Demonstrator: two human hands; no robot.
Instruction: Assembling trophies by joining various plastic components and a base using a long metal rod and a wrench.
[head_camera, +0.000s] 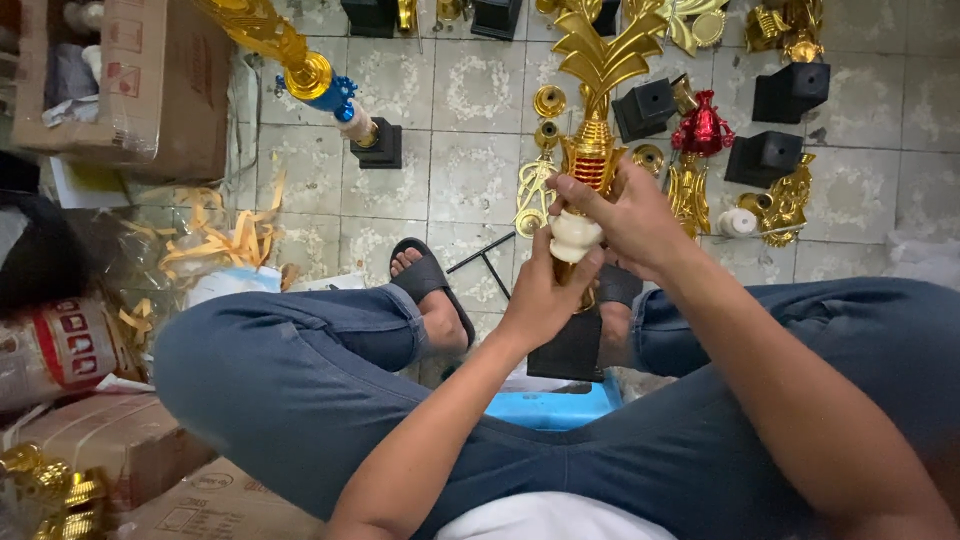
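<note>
A tall gold trophy (598, 70) with a flared leaf-shaped top stands on a black square base (568, 350) between my feet. My left hand (540, 295) wraps around its stem just under a white rounded piece (574, 235). My right hand (625, 215) grips the stem above that piece, fingers at the gold and red ribbed section (590, 160). The lower stem is hidden behind my hands.
Loose gold trophy parts (535, 195), a red ornament (701, 128) and black bases (765, 158) lie on the tiled floor ahead. Another trophy (320, 85) leans at the upper left. Cardboard boxes (140, 80) and yellow strips (215, 240) crowd the left. A blue stool (548, 408) is under me.
</note>
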